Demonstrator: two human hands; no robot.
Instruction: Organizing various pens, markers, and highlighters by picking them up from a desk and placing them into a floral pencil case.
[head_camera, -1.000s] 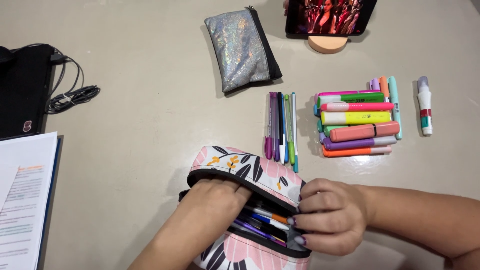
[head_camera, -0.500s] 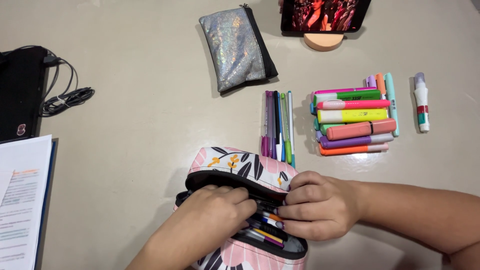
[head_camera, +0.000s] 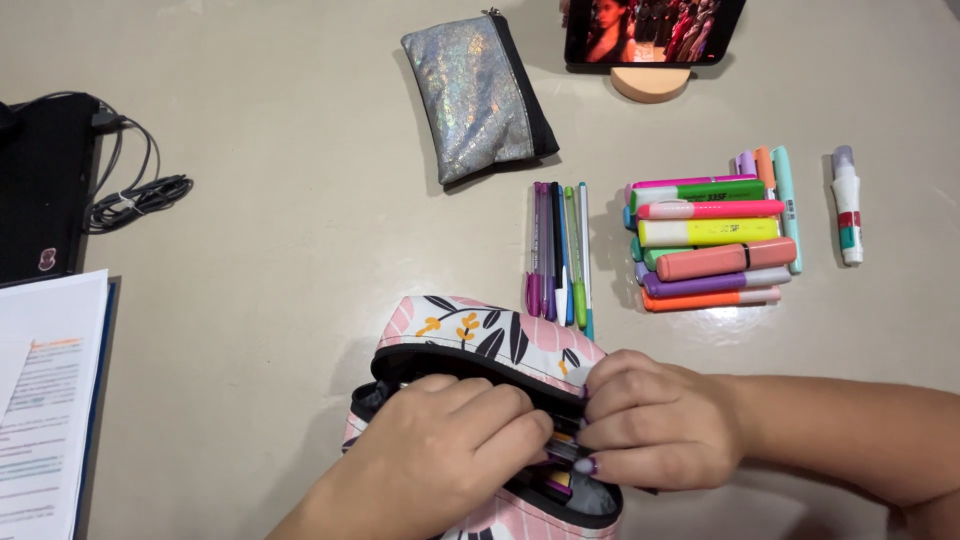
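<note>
Pencil case (head_camera: 480, 335), pink with dark leaves, lies open at the near edge of the table (head_camera: 280, 230), both hands working at its mouth. A second ago the pens inside showed plainly between the hands; now the left hand (head_camera: 440, 440) and right hand (head_camera: 655, 425) have drawn together over the opening, fingers curled, pinching at a few pens (head_camera: 560, 462) inside. That suggests they are gathering a bunch. Farther back lie a row of thin pens (head_camera: 558, 250), stacked highlighters (head_camera: 710, 240) and a silver pouch (head_camera: 478, 95).
</note>
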